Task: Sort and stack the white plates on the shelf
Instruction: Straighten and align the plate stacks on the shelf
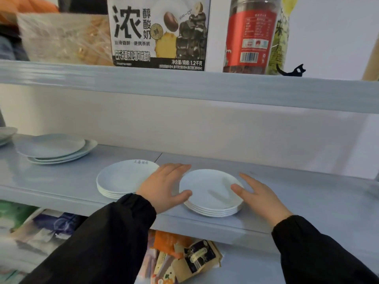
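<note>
On the pale blue shelf (287,206) a stack of several small white plates (211,193) rests near the front edge. My left hand (164,187) touches its left rim, fingers apart, thumb on the front rim. At the right rim lies my right hand (260,197), fingers spread, thumb on the top plate. Neither hand lifts the stack. A second stack of small white plates (123,177) stands just left of my left hand. Further left and back is a stack of larger white plates (53,148), slightly askew.
Another plate (6,133) shows at the far left edge. The shelf above holds a yoghurt carton (160,31), a red-labelled jar (252,35) and a wrapped package (65,37). Packets (184,257) lie on the shelf below. The shelf's right part is bare.
</note>
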A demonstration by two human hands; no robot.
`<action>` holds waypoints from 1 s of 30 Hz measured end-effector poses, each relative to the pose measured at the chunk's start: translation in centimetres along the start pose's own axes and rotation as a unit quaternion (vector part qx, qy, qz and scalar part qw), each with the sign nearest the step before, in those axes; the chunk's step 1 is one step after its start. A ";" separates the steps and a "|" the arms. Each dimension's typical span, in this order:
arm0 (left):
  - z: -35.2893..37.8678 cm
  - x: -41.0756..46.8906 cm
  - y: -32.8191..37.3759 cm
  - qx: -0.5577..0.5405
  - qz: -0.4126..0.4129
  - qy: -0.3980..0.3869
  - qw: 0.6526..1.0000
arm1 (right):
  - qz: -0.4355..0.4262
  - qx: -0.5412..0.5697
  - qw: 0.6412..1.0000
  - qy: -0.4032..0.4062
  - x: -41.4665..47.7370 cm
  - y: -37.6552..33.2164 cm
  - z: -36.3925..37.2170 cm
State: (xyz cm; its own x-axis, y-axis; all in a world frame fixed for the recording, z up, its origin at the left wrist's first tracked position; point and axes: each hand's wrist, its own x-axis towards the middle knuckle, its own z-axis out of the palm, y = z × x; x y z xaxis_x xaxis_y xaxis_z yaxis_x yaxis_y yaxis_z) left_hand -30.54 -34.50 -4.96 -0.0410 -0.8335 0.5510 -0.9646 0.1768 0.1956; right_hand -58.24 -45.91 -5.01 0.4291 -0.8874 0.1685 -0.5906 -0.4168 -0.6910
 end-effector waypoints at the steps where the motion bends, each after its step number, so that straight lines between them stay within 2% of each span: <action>1: -0.9 0.3 -0.7 0.014 0.000 0.009 1.000 | -0.008 -0.013 1.000 0.005 0.4 -0.8 0.2; 7: -5.9 -0.6 -6.5 0.058 -0.072 0.032 0.995 | -0.077 -0.052 0.996 -0.016 3.1 -5.9 2.8; 14: -11.8 -7.1 -14.0 0.062 -0.181 0.043 0.981 | -0.148 -0.073 0.985 -0.053 5.8 -13.4 9.4; 24: -18.9 -17.3 -25.6 0.096 -0.256 0.048 0.961 | -0.221 -0.064 0.966 -0.117 8.0 -26.0 22.1; 30: -22.1 -21.1 -30.4 0.079 -0.286 0.048 0.954 | -0.225 -0.056 0.961 -0.149 8.3 -31.0 28.0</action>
State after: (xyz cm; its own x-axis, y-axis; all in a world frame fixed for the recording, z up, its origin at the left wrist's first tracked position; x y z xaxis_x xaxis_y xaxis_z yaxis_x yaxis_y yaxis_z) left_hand 5.36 -10.67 -4.61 0.5203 -0.7175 0.4631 -0.8495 -0.3795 0.3664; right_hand -17.23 -34.83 -1.91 0.8249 -0.5238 0.2125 -0.3622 -0.7784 -0.5128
